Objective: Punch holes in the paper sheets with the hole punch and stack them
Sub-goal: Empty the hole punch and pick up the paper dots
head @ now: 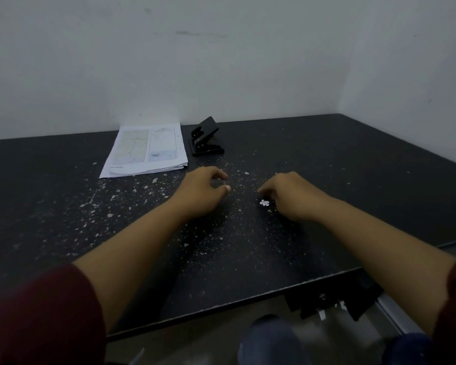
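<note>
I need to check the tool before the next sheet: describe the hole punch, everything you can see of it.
The hole punch is black and looks like metal. It has a flat base and a hinged lever that is raised at an angle, so it is not pressed down. It stands on the dark speckled table near the back wall, right beside the stack of paper sheets. No paper shows in it, and neither hand touches it.
</note>
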